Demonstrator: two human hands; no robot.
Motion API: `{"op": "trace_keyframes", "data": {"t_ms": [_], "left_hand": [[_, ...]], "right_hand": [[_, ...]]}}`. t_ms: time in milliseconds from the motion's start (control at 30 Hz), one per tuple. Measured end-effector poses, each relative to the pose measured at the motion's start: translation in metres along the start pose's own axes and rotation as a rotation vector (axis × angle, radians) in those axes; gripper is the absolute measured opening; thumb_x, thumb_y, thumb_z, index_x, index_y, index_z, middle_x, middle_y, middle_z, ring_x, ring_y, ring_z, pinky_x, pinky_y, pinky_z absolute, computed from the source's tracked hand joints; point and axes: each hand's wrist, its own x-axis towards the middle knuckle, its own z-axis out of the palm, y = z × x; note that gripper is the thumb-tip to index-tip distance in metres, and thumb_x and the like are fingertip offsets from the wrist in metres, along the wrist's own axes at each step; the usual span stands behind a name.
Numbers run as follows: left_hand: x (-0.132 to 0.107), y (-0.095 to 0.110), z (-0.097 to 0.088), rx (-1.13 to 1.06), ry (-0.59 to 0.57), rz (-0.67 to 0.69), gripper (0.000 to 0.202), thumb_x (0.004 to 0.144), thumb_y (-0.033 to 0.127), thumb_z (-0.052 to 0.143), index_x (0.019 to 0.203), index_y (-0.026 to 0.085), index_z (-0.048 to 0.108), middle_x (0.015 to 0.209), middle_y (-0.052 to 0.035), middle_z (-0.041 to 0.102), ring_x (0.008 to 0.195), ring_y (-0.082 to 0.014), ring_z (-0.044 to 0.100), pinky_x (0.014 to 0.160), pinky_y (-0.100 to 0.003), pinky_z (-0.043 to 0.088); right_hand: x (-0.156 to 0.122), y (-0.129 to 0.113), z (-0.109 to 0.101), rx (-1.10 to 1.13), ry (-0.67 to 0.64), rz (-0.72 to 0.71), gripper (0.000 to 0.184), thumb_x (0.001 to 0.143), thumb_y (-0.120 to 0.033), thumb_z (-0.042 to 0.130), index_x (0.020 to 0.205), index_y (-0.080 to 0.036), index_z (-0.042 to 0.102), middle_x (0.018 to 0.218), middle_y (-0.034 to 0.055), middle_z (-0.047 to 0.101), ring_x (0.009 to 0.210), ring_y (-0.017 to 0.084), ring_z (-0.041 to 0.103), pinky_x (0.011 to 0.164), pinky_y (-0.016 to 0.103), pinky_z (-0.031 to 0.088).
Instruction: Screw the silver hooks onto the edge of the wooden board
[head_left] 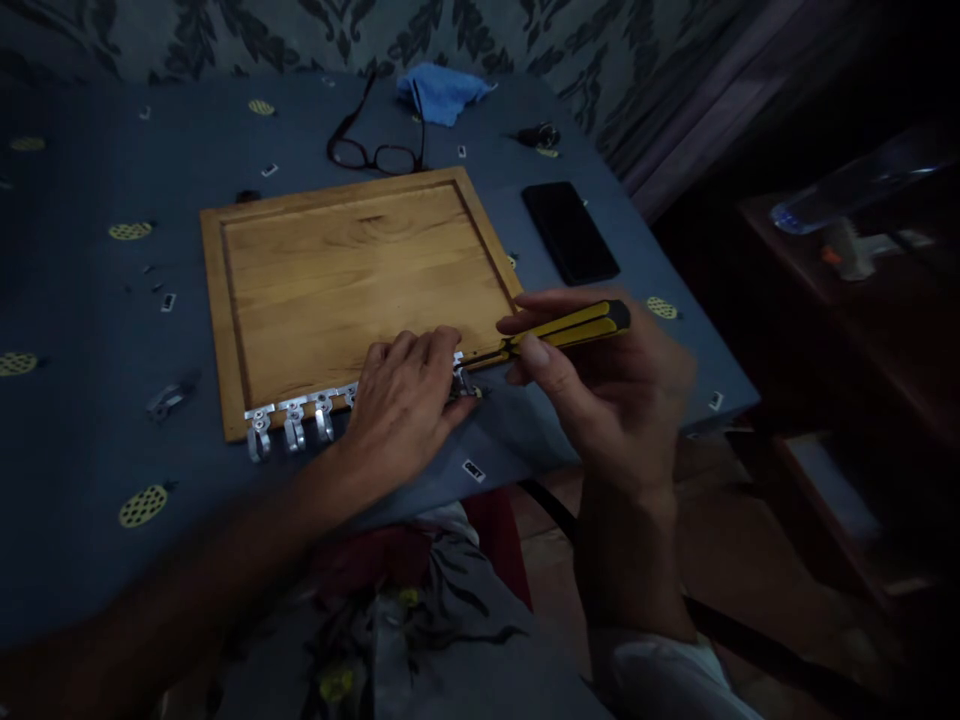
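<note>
A framed wooden board (pixel 360 280) lies on the table with a metal hook rail (pixel 294 428) along its near edge. My left hand (pixel 405 395) grips the right part of the rail against the board, fingers curled over it and thumb below. It hides the rail's middle. In my right hand (pixel 607 390) is a yellow and black screwdriver (pixel 566 328), held between thumb and fingers. The shaft points left, and its tip is at the rail's right end, beside my left fingertips. Whether the tip sits in a screw is too small to tell.
Beyond the board are eyeglasses (pixel 375 157) and a blue cloth (pixel 444 93). A black phone (pixel 571 232) lies to its right, near the table's right edge. On the left is a small metal piece (pixel 169 400). A clear bottle (pixel 855 185) lies on a dark side surface.
</note>
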Motion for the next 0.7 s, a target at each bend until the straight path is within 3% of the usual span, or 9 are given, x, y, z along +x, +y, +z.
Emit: {"op": "trace_keyframes", "data": {"t_ms": [133, 300, 433, 700], "left_hand": [[0.000, 0.001, 0.000, -0.004, -0.002, 0.002, 0.041, 0.097, 0.029, 0.071, 0.132, 0.018, 0.052, 0.128, -0.0110, 0.073, 0.122, -0.0316, 0.064, 0.099, -0.045, 0.048], [0.001, 0.001, 0.000, 0.013, -0.013, -0.012, 0.039, 0.096, 0.032, 0.072, 0.129, 0.019, 0.054, 0.127, -0.0110, 0.073, 0.120, -0.0325, 0.064, 0.097, -0.045, 0.048], [0.001, 0.000, 0.001, 0.012, -0.005, -0.002, 0.039, 0.098, 0.032, 0.070, 0.130, 0.018, 0.054, 0.124, -0.0110, 0.073, 0.120, -0.0327, 0.064, 0.096, -0.046, 0.048], [0.000, -0.002, 0.002, 0.034, -0.010, 0.019, 0.036, 0.098, 0.030, 0.067, 0.130, 0.017, 0.054, 0.123, -0.0124, 0.072, 0.119, -0.0337, 0.064, 0.097, -0.046, 0.048]], "right_hand": [[0.000, 0.001, -0.006, -0.046, -0.034, -0.007, 0.017, 0.094, -0.033, 0.077, 0.110, -0.027, 0.081, 0.100, 0.0001, 0.082, 0.071, 0.015, 0.072, 0.072, 0.032, 0.063], [-0.001, 0.007, -0.001, -0.149, 0.047, -0.101, 0.006, 0.090, -0.032, 0.082, 0.095, -0.030, 0.080, 0.087, -0.0030, 0.079, 0.064, 0.016, 0.069, 0.068, 0.034, 0.060], [-0.001, 0.009, 0.010, -0.237, 0.116, -0.223, 0.015, 0.087, -0.037, 0.085, 0.085, -0.028, 0.074, 0.075, -0.0028, 0.071, 0.065, 0.017, 0.067, 0.064, 0.034, 0.056], [0.001, 0.005, 0.032, -0.361, 0.330, -0.181, 0.043, 0.085, -0.049, 0.085, 0.067, -0.026, 0.054, 0.060, -0.0054, 0.055, 0.055, 0.015, 0.053, 0.056, 0.032, 0.047]]}}
